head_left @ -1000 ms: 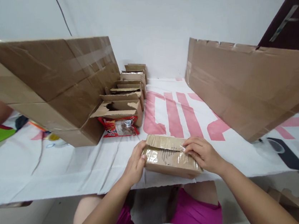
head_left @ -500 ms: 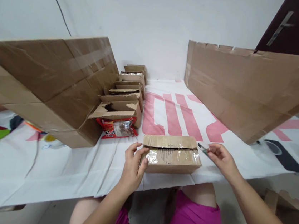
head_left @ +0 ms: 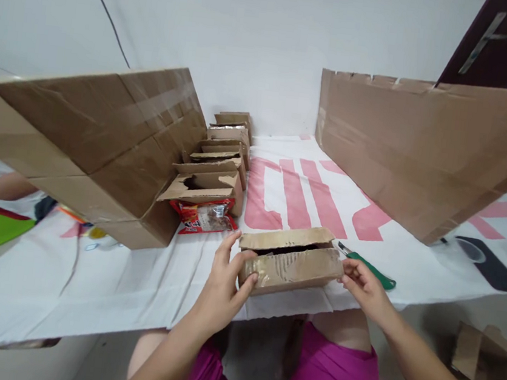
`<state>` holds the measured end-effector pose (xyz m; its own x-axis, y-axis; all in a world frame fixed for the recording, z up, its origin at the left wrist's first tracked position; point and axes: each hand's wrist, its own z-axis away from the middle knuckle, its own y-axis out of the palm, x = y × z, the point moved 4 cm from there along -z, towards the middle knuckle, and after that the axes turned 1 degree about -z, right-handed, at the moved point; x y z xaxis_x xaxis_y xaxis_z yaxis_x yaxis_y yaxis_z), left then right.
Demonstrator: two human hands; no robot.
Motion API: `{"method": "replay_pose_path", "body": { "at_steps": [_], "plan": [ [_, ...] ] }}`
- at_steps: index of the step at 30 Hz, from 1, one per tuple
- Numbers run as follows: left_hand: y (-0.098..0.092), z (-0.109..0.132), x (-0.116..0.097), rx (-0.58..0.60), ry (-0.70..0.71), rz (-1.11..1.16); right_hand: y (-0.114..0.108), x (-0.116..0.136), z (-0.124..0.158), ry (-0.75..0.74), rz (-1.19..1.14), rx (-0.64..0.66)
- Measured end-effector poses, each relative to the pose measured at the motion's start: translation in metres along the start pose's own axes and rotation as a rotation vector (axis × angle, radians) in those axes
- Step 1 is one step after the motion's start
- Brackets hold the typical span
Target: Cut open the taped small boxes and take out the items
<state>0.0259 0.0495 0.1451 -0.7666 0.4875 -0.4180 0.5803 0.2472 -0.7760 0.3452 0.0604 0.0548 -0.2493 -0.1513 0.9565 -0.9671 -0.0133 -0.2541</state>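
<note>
A small cardboard box (head_left: 294,274) lies near the table's front edge, its two top flaps slightly parted along a dark gap. My left hand (head_left: 229,279) grips its left end, thumb on the near flap and fingers toward the gap. At the right end, my right hand (head_left: 364,285) has its fingertips closed on the edge of the near flap. Just behind that hand, a green utility knife (head_left: 372,270) rests on the white cloth with its blade end toward the box.
Open small boxes (head_left: 209,179) stand in a row at the left, a red snack packet (head_left: 207,216) before them. Large cardboard boxes (head_left: 82,122) and a cardboard panel (head_left: 423,148) flank the table. Another person's arm (head_left: 2,186) shows at far left; a black item (head_left: 492,266) lies right.
The knife has left my right hand and now lies on the cloth. That hand has moved to the box's right end, and the flaps have parted more.
</note>
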Motion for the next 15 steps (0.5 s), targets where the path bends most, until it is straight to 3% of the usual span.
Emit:
{"method": "replay_pose_path", "body": {
  "at_steps": [2,4,7,9,12,15],
  "plan": [
    [-0.003,0.012,-0.008,-0.176,0.043,0.032,0.002,-0.008,-0.001,0.044,-0.030,-0.011],
    [0.000,0.026,-0.017,-0.270,0.177,0.037,0.008,-0.013,-0.002,0.084,-0.055,0.037],
    [0.017,0.040,-0.022,-0.182,0.351,0.030,0.023,-0.012,-0.006,0.080,-0.076,0.123],
    [0.025,0.044,-0.020,-0.142,0.379,0.017,0.029,-0.011,-0.008,0.058,-0.066,0.123],
    [0.027,0.047,-0.017,-0.128,0.389,0.018,0.030,-0.015,-0.010,0.039,0.043,0.097],
    [0.021,0.050,-0.011,-0.110,0.416,0.071,0.021,-0.024,-0.009,-0.007,0.294,0.056]
  ]
}}
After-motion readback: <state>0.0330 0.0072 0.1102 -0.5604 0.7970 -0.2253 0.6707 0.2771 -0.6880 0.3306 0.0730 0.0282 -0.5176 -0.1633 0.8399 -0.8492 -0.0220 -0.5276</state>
